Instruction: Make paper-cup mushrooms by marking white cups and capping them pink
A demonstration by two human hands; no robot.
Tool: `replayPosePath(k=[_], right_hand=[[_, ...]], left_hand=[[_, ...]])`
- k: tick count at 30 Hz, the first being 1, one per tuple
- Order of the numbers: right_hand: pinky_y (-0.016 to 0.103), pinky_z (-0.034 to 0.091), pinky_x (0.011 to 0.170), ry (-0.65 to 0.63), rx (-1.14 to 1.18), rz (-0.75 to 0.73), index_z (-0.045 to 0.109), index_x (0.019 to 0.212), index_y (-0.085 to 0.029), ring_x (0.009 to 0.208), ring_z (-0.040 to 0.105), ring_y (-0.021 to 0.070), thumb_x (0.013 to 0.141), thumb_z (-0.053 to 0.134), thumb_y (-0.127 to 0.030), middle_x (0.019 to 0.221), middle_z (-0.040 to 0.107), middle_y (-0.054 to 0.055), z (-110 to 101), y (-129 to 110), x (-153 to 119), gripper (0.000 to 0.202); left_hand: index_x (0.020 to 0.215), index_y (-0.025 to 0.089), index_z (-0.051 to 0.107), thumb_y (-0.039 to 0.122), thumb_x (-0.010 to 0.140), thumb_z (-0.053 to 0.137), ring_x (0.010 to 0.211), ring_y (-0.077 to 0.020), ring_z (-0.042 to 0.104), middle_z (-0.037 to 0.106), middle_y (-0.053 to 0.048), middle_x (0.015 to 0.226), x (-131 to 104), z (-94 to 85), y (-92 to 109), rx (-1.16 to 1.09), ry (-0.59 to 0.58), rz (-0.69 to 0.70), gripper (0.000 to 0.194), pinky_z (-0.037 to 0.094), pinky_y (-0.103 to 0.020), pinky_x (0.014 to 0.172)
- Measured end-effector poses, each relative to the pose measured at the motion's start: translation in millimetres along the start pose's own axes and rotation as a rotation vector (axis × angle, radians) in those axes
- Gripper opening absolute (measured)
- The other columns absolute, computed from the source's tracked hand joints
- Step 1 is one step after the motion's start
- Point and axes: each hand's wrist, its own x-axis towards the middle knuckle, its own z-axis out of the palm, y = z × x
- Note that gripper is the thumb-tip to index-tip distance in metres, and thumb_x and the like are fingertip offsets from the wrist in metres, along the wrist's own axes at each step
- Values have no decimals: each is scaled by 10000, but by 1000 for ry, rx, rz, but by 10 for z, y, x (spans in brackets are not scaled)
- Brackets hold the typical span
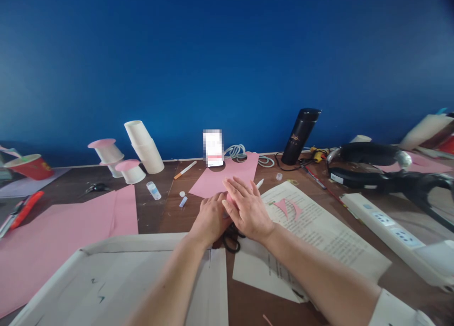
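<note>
In the middle of the desk, my left hand (212, 216) curls its fingers around something mostly hidden behind both hands. A bit of pink paper (230, 199) shows between them. My right hand (248, 211) lies over it with fingers stretched out flat, its palm side hidden. Below the hands are black scissor-like handles (232, 244). Behind them lies a cut sheet of pink paper (207, 183). To the right, pink paper scraps (288, 210) rest on a printed sheet (328, 238).
At left stand paper cups with pink discs (132, 171), stacked white cups (144, 147), pink sheets (71, 241) and a red cutter (26, 210). A lit phone (213, 149) leans at the wall. A black flask (301, 137), power strip (385, 227) and white box lid (131, 278) surround the hands.
</note>
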Motion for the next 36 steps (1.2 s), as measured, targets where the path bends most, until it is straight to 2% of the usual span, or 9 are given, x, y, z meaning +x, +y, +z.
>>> replayPosePath(k=[7,10,13,16,21,26,29,32,36], right_hand=[[556,189,1116,6,5,4,334,1411,-222,1374,295,231,958,341,-377,1426,443,69,12,7,18,479],[562,199,1112,3,58,-37,234,1452,-221,1391,259,240,960,305,-417,1465,382,77,-19,64,29,534],[544,216,1119,116,139,-72,97,1482,-203,1401,236,245,959,245,-455,1510,287,89,-83,129,25,599],[536,265,1107,287,191,-32,78,1483,-202,1393,253,262,959,235,-435,1516,262,98,-126,182,9,594],[496,341,1076,431,278,124,250,1428,-194,1343,343,246,967,287,-379,1448,355,127,-37,304,7,498],[455,387,1039,447,390,286,391,1336,-209,1254,447,222,961,330,-421,1336,480,117,102,441,32,435],[466,385,1033,419,389,290,415,1311,-205,1229,465,225,956,337,-439,1310,506,115,135,462,34,432],[470,384,1030,407,369,262,421,1303,-199,1221,474,229,957,329,-441,1301,515,122,144,448,27,431],[445,407,1011,388,354,246,429,1294,-193,1210,483,224,960,330,-430,1289,521,126,158,435,15,422]], left_hand=[[1133,218,494,238,806,528,1037,-227,566,600,-82,1128,4,-6,5,17,-13,-16,329,407,-390,883],[1133,196,506,251,774,568,1037,-251,573,613,-100,1108,15,-19,-5,19,-26,-43,369,398,-415,896],[1196,190,486,302,727,633,1107,-282,547,603,-120,1167,25,-59,-9,-31,0,-70,504,375,-439,941],[1188,207,519,407,671,695,1061,-296,577,627,-109,1144,29,-135,3,-200,25,-167,582,417,-425,896],[1117,176,594,517,619,723,835,-276,645,701,-97,929,44,-282,19,-562,5,-365,617,481,-360,713],[1072,161,620,543,646,698,943,-288,629,696,-90,992,71,-363,10,-757,36,-389,577,462,-400,852],[1142,155,592,523,715,658,1047,-275,594,650,-105,1137,70,-371,7,-1040,22,-380,568,458,-394,906],[1134,131,595,510,746,643,1008,-253,611,630,-139,1165,62,-359,-18,-1276,-41,-419,544,488,-377,880],[1141,143,604,511,767,625,918,-208,635,653,-141,1097,60,-335,-80,-1370,-91,-477,525,499,-348,853]])
